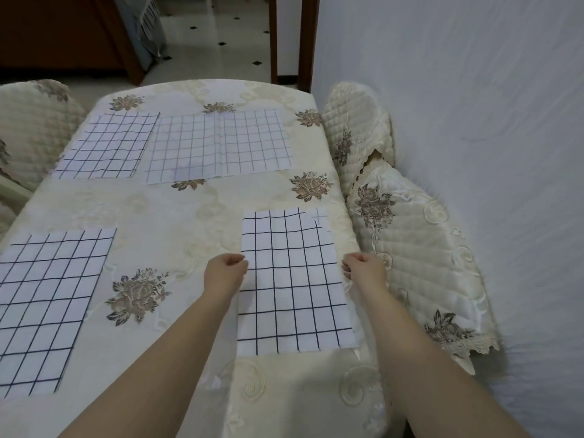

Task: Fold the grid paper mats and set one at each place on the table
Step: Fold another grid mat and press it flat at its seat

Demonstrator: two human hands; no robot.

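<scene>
A folded grid paper mat lies at the near right of the table. My left hand pinches its left edge and my right hand pinches its right edge, both at mid-height. Its far right corner is uneven, with a lower layer showing. Another folded mat lies at the near left. A third folded mat sits at the far left. Beside it an unfolded, wider mat lies flat with a crease down its middle.
The table wears a cream floral cloth. Quilted chair covers stand at the right and far left. A white wall runs close along the right. Tiled floor and a wooden doorframe lie beyond the far edge.
</scene>
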